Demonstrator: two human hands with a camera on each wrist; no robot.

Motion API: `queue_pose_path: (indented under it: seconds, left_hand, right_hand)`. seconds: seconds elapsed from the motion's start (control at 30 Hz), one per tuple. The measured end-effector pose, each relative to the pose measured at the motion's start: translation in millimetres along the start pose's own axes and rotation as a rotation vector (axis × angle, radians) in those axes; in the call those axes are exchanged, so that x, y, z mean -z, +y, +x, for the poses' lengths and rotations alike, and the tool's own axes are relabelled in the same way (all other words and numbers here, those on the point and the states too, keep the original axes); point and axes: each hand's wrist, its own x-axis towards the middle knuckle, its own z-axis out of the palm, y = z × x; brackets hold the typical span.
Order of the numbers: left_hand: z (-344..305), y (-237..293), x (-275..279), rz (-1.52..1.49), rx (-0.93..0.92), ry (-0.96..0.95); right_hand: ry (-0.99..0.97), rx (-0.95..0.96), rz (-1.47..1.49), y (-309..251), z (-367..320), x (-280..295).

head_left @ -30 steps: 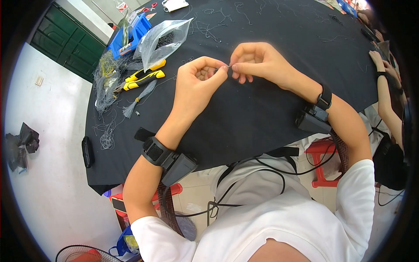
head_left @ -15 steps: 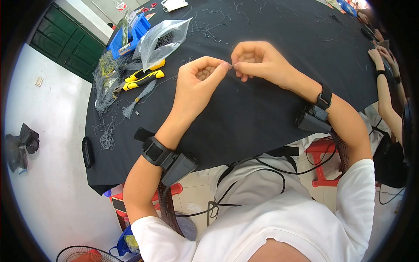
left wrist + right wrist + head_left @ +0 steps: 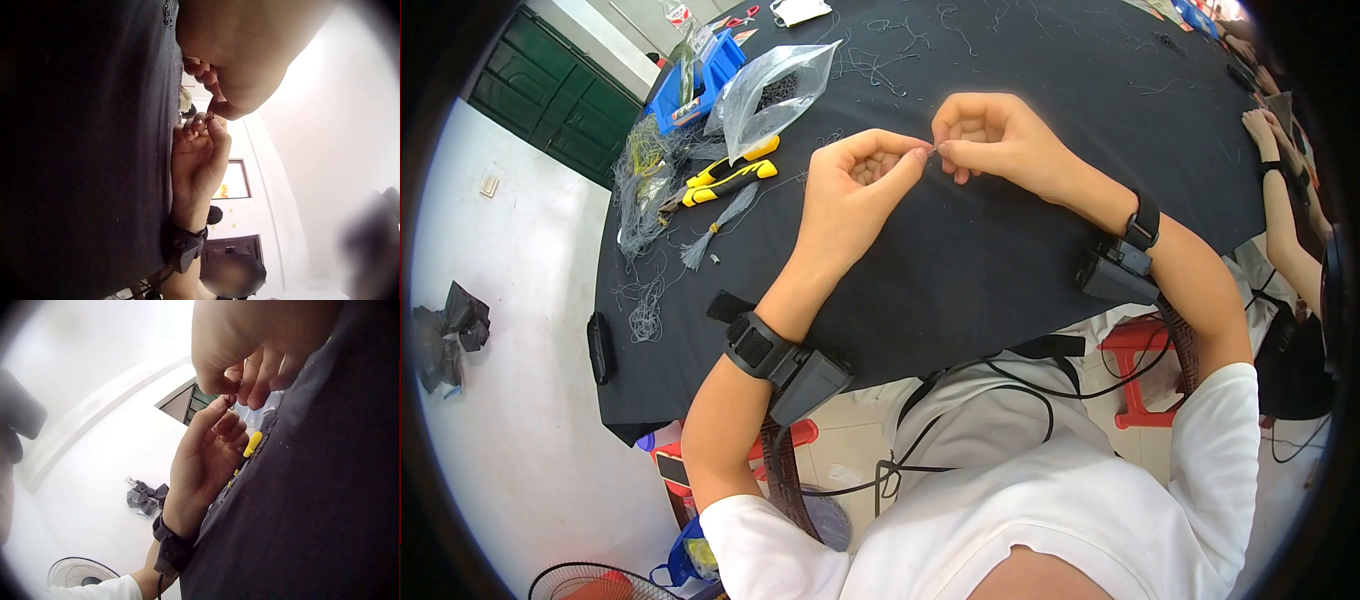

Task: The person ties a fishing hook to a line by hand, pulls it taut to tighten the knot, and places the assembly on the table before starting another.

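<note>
Over the black-covered table (image 3: 1000, 260), my left hand (image 3: 850, 195) pinches a tiny thin wire piece (image 3: 933, 151) between thumb and forefinger. The right hand (image 3: 1005, 140) meets it fingertip to fingertip and pinches the other end. Seen from the right wrist, the wire piece (image 3: 239, 384) has a small dark loop at the right fingertips. From the left wrist, both hands' fingertips almost hide it. Left of my left hand lie yellow-and-black pliers (image 3: 730, 185) and a tied bundle of grey strands (image 3: 717, 228).
A clear plastic bag (image 3: 772, 105) leans by a blue bin (image 3: 715, 75) at the back left. Tangled grey strands (image 3: 640, 205) lie along the left edge, with a black case (image 3: 601, 348) nearer. Another person's arms (image 3: 1280, 200) rest at the right edge.
Both hands have shifted slightly to the right, and their fingertips have come a little closer together around the wire piece. Things on the table have stayed put.
</note>
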Motion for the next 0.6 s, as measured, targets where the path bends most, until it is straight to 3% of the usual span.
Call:
queue_pose_path:
  seconds: [0.6]
  left_hand:
    - [-1.4, 2.5, 0.8, -0.008, 0.067, -0.017]
  right_hand:
    - [0.006, 0.018, -0.010, 1.6, 0.7, 0.6]
